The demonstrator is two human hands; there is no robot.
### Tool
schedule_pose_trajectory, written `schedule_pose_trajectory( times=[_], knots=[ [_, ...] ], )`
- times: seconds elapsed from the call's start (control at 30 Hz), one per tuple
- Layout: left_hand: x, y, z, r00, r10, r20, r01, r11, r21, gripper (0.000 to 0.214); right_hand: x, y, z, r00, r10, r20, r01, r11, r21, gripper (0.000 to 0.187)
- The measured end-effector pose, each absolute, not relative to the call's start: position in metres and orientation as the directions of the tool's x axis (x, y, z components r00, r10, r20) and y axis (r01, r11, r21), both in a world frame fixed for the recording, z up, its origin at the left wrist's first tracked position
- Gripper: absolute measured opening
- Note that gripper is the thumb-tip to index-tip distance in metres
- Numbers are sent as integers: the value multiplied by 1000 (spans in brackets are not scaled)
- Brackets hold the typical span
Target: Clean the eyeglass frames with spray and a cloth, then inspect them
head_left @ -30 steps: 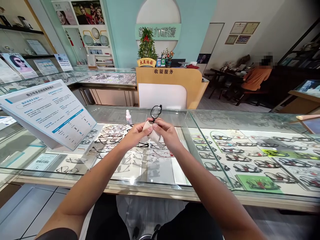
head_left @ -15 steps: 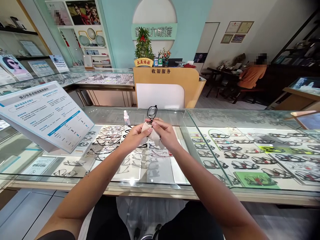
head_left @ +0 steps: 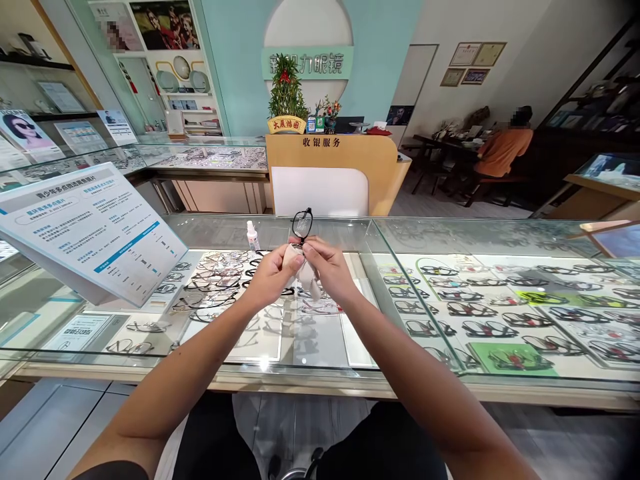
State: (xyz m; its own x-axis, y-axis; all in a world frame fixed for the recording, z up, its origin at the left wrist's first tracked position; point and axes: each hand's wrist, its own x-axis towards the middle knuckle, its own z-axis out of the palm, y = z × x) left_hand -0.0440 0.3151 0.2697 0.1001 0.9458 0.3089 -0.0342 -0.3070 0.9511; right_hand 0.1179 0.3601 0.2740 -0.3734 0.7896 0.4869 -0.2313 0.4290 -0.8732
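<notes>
A pair of black-framed eyeglasses (head_left: 302,225) is held upright above the glass counter, one lens pointing up and the other largely hidden by my fingers. My left hand (head_left: 273,272) is closed on a pale cleaning cloth (head_left: 311,283), its thumb pressing the cloth near the lower lens. My right hand (head_left: 333,268) pinches the frame from the right, close to the bridge. Part of the cloth hangs down between both hands. Just left of the hands, a small white spray bottle (head_left: 253,237) stands on the counter.
Rows of eyeglasses (head_left: 487,329) lie inside the glass display counter (head_left: 320,379). A large printed sign (head_left: 100,233) stands at the left. Beyond are a wooden cashier desk (head_left: 385,150) and a person in an orange top (head_left: 503,153) seated at the back right.
The glasses have shifted slightly left and tilted a little. The cloth's hanging end has changed shape between the hands. Both hands keep their hold.
</notes>
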Motion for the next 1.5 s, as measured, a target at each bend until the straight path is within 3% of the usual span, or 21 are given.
schedule_pose_trajectory(
  times=[0.27, 0.33, 0.5, 0.57, 0.7, 0.83, 0.93, 1.07, 1.3, 1.5],
  knots=[
    [-42, 314, 266, -75, 923, 377, 90, -370, 925, 75, 116, 351, 274, -365, 767, 527, -168, 503, -848, 61],
    [-46, 314, 270, -31, 928, 371, 106, -366, 924, 75, 116, 354, 274, -343, 790, 509, -196, 470, -861, 58],
    [-57, 316, 278, 267, 925, 271, 49, -293, 955, 65, 118, 362, 274, -329, 851, 409, -306, 314, -899, 51],
    [-56, 316, 278, 293, 925, 242, -3, -252, 968, 65, 119, 362, 275, -344, 859, 379, -313, 276, -909, 52],
    [-48, 314, 275, 182, 946, 270, -61, -263, 963, 68, 119, 359, 275, -386, 848, 362, -302, 255, -919, 54],
    [-45, 312, 274, 42, 942, 332, 4, -333, 943, 67, 117, 358, 275, -392, 815, 427, -273, 340, -900, 53],
    [-49, 316, 273, 30, 937, 349, 29, -350, 936, 71, 118, 360, 275, -346, 808, 478, -260, 407, -876, 53],
    [-55, 323, 267, 60, 952, 300, -1, -301, 954, 69, 120, 364, 275, -302, 807, 508, -237, 453, -860, 51],
    [-62, 330, 264, 51, 982, 179, -246, -162, 956, 66, 128, 369, 278, -258, 823, 506, -221, 460, -860, 49],
    [-71, 335, 269, -97, 979, 179, -251, -198, 948, 72, 136, 373, 281, -394, 761, 515, -155, 497, -854, 50]
  ],
)
